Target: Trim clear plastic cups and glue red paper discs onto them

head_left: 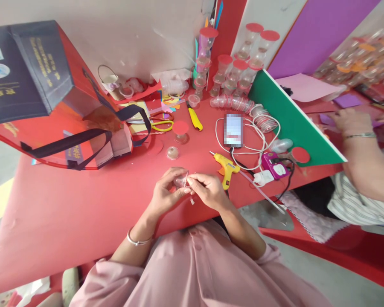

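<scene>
Close to my body, above the red tabletop, my left hand (169, 189) is wrapped round a small clear plastic cup (179, 182). The fingers of my right hand (205, 190) pinch at the cup's rim on its right side; whether they hold a separate piece there I cannot make out. A small whitish scrap (192, 200) hangs just below the fingertips. Just beyond my hands sits a clear dome-shaped cup (173, 153), and behind it a clear cup with a red disc on top (181, 130). To the right lies a yellow glue gun (225, 168).
A large red and dark gift bag (64, 98) stands at the left. Behind are scissors (161, 123), a yellow cutter knife (195, 117) and several stacked-cup towers (232, 76). A phone (233, 130), cables, a purple power strip (275, 165) and a green divider (288, 115) lie right. Another person's hand (352, 121) works beyond.
</scene>
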Motion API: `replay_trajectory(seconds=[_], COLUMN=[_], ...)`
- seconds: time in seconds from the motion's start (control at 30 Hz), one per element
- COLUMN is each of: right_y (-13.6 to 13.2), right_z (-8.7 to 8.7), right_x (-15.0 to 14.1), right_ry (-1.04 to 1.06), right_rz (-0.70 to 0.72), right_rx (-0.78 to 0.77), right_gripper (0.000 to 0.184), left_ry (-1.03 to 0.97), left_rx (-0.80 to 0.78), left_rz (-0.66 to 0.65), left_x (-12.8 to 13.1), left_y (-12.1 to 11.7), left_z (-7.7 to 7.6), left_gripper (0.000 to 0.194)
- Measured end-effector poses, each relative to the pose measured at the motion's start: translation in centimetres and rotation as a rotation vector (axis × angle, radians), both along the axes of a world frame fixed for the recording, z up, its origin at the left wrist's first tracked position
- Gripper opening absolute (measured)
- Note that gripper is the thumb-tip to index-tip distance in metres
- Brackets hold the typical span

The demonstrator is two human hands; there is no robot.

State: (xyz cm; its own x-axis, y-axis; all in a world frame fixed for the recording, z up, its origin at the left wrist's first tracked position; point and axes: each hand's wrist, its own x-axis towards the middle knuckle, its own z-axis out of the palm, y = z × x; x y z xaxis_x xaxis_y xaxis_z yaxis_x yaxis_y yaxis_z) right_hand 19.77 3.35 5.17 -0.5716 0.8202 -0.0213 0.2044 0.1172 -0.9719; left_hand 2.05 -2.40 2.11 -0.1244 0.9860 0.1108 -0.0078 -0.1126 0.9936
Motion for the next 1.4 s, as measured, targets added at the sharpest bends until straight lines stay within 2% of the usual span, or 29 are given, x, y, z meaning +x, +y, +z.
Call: replay_trajectory(seconds=[0.2, 0.43, 0.67, 0.87, 0.97, 1.23, 1.4], right_y=[0.0, 0.4, 0.5, 0.9, 1.0, 0.7, 0.8], right_z=[0.3, 0.0, 0.0, 0.1, 0.0, 0.1, 0.1], right_x=[0.1, 0.5, 0.7, 1.1, 1.0, 0.6, 0.9], right_ry=[-0.048, -0.135, -0.083, -0.125, -0.093, -0.026, -0.084], right_rz=[0.027, 0.005, 0.044, 0.084, 0.063, 0.050, 0.081], right_rx=[0.016, 0.329, 0.226, 0.268, 0.278, 0.155, 0.289], right_gripper=[0.031, 0.024, 0.025, 0.025, 0.021, 0.022, 0.020], left_ry=[0.076, 0.208, -0.009, 0.133, 0.117, -0.255, -0.119], left_rx=[0.015, 0.043, -0.061, -0.003, -0.005, -0.126, -0.118], left_rz=[0.017, 0.010, -0.052, -0.037, -0.069, -0.126, -0.107], left_x=[-0.2, -0.1, 0.0, -0.1, -0.1, 0.2, -0.2], left_y=[0.0, -0.1, 0.0, 0.0, 0.0, -0.3, -0.3], left_z=[0.2, -0.1, 0.0, -0.1, -0.1, -0.4, -0.3], left_gripper=[0.051, 0.051, 0.050, 0.050, 0.051, 0.048, 0.048])
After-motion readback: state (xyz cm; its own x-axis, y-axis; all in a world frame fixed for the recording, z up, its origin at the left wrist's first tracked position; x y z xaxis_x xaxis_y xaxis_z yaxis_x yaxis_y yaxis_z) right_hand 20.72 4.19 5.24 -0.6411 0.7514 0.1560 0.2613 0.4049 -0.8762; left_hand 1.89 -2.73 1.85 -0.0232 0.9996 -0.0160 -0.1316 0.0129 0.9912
